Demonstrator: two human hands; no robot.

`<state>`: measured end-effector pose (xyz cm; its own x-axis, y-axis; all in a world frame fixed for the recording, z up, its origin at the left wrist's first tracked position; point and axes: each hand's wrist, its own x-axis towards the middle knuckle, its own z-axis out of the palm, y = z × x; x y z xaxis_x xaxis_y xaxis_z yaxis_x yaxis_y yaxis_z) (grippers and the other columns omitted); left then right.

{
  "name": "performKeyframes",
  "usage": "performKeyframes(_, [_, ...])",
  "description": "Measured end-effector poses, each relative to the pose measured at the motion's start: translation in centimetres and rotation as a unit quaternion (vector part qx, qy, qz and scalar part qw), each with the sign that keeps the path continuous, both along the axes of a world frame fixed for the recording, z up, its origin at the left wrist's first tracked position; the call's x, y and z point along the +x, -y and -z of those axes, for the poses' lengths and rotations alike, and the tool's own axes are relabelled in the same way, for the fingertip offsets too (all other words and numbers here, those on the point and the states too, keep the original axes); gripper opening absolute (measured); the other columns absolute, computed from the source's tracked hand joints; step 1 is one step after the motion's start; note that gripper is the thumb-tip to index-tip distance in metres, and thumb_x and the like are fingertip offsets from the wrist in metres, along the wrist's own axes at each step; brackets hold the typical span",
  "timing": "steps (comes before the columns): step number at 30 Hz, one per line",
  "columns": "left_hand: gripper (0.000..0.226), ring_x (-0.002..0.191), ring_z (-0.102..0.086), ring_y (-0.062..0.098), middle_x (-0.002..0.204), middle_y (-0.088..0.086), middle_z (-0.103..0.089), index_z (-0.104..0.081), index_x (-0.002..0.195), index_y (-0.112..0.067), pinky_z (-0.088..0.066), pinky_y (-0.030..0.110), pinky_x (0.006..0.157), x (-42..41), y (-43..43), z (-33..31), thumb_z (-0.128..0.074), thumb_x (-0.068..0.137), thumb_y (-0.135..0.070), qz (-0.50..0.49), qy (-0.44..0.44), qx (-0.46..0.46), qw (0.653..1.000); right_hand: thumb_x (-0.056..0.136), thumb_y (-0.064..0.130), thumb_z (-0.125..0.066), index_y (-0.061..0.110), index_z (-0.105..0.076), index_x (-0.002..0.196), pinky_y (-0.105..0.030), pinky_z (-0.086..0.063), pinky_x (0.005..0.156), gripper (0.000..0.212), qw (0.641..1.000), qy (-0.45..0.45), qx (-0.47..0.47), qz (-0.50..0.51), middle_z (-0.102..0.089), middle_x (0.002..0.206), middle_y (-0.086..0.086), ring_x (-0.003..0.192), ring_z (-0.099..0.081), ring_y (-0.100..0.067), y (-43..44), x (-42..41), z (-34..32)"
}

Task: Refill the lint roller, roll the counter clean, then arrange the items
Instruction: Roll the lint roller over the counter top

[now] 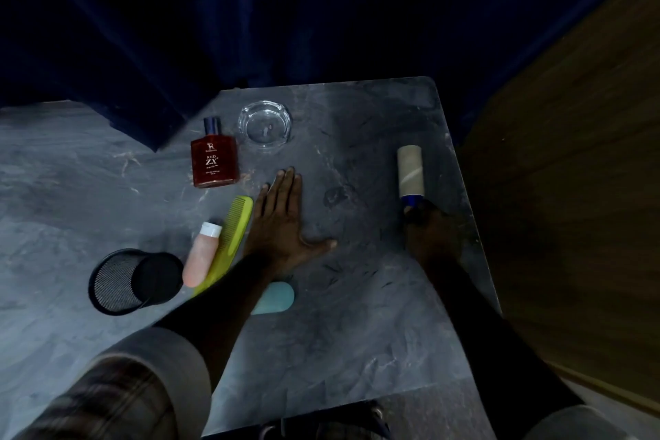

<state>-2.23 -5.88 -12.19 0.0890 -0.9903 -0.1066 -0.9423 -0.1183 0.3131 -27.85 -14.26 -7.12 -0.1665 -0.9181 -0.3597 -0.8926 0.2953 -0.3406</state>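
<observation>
Lint roller with a pale beige roll and a blue neck [410, 171] sits near the right edge of the grey marbled counter [357, 332], its roll pointing away from the person. The right hand [428, 232], in shadow, grips it by the handle with fingers wrapped round. I cannot tell whether the roll touches the surface.

The left hand [282, 221] lies flat on the counter, palm down, fingers straight and thumb spread, holding nothing. Just to its left lies a lime-green plastic comb [234, 229], and touching that a pink squeeze tube with a white cap [200, 257]. A black mesh cup [121, 282] lies on its side beside the tube. A light blue rounded object [276, 298] shows partly under the left forearm. Farther back stand a red square perfume bottle [215, 162] and a clear glass ashtray [265, 127], close together. A dark blue curtain [178, 28] hangs behind.
</observation>
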Motion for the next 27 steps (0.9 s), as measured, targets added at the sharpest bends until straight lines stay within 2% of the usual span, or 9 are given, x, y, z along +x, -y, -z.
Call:
performKeyframes(3, [0.146, 0.168, -0.003, 0.028, 0.180, 0.011, -0.003, -0.008, 0.170, -0.007, -0.003, 0.050, 0.136, 0.2, -0.1, -0.4, -0.053, 0.065, -0.099, -0.003, -0.005, 0.010, 1.000, 0.100, 0.034, -0.053, 0.010, -0.059, 0.129, -0.040, -0.047, 0.092, 0.039, 0.999, 0.015, -0.004, 0.035, -0.064, 0.126, -0.019, 0.116, -0.061, -0.036, 0.2, -2.1, -0.3])
performKeyframes(7, [0.146, 0.168, -0.003, 0.028, 0.180, 0.012, -0.003, -0.008, 0.170, -0.007, -0.002, 0.050, 0.136, 0.4, -0.2, -0.7, -0.055, 0.066, -0.097, -0.003, -0.006, 0.013, 1.000, 0.101, 0.030, -0.053, 0.007, -0.053, 0.134, -0.049, -0.045, 0.103, 0.041, 0.996, 0.011, 0.041, 0.078, -0.059, 0.133, -0.021, 0.123, -0.057, -0.037, 1.2, -4.0, -1.1])
performKeyframes(11, [0.145, 0.168, -0.005, 0.029, 0.180, 0.012, -0.004, -0.009, 0.170, -0.007, -0.003, 0.050, 0.136, 0.2, -0.1, -0.9, -0.054, 0.066, -0.097, -0.004, -0.004, 0.014, 1.000, 0.100, 0.026, -0.053, 0.005, -0.055, 0.132, -0.045, -0.047, 0.098, 0.038, 0.995, -0.011, 0.052, 0.088, -0.060, 0.130, -0.021, 0.120, -0.058, -0.037, 1.3, -5.7, -1.5])
performKeyframes(17, [0.145, 0.167, -0.008, 0.030, 0.180, 0.013, -0.007, -0.011, 0.170, -0.006, -0.005, 0.050, 0.136, 0.2, -0.1, -1.0, -0.054, 0.066, -0.098, -0.004, 0.004, 0.007, 1.000, 0.102, 0.028, -0.050, 0.009, -0.054, 0.132, -0.047, -0.047, 0.100, 0.036, 0.996, -0.011, 0.069, 0.064, -0.060, 0.129, -0.018, 0.119, -0.058, -0.035, 1.3, -4.8, -1.5])
performKeyframes(20, [0.146, 0.167, -0.011, 0.030, 0.180, 0.013, -0.009, -0.012, 0.169, -0.006, -0.006, 0.050, 0.136, 0.1, -0.1, -0.9, -0.054, 0.065, -0.098, -0.009, 0.002, 0.001, 1.000, 0.101, 0.032, -0.050, 0.011, -0.057, 0.130, -0.049, -0.048, 0.104, 0.036, 0.999, -0.017, 0.027, 0.008, -0.062, 0.130, -0.018, 0.121, -0.059, -0.035, 0.8, -3.5, -1.2])
performKeyframes(22, [0.146, 0.167, -0.012, 0.030, 0.179, 0.013, -0.010, -0.013, 0.169, -0.007, -0.007, 0.050, 0.136, 0.1, -0.1, -0.8, -0.055, 0.064, -0.098, -0.012, 0.001, 0.000, 1.000, 0.101, 0.034, -0.051, 0.012, -0.059, 0.129, -0.044, -0.046, 0.102, 0.037, 0.999, -0.042, 0.008, -0.031, -0.064, 0.127, -0.017, 0.118, -0.061, -0.035, 0.3, -2.3, -1.0])
performKeyframes(25, [0.146, 0.167, -0.011, 0.029, 0.180, 0.013, -0.010, -0.012, 0.169, -0.007, -0.005, 0.049, 0.135, 0.2, -0.1, -0.7, -0.055, 0.064, -0.099, -0.012, 0.000, -0.002, 1.000, 0.099, 0.029, -0.054, 0.010, -0.059, 0.128, -0.042, -0.046, 0.101, 0.035, 0.999, 0.002, 0.016, -0.049, -0.065, 0.125, -0.018, 0.116, -0.061, -0.036, -0.2, -0.5, -0.6])
performKeyframes(27, [0.146, 0.167, -0.011, 0.029, 0.180, 0.012, -0.009, -0.011, 0.170, -0.008, -0.005, 0.049, 0.135, 0.2, 0.0, -0.7, -0.055, 0.065, -0.099, -0.013, -0.001, 0.000, 1.000, 0.099, 0.034, -0.053, 0.012, -0.061, 0.125, -0.040, -0.048, 0.097, 0.036, 0.997, -0.006, 0.006, -0.072, -0.067, 0.121, -0.017, 0.112, -0.064, -0.035, -0.7, 0.8, -0.5])
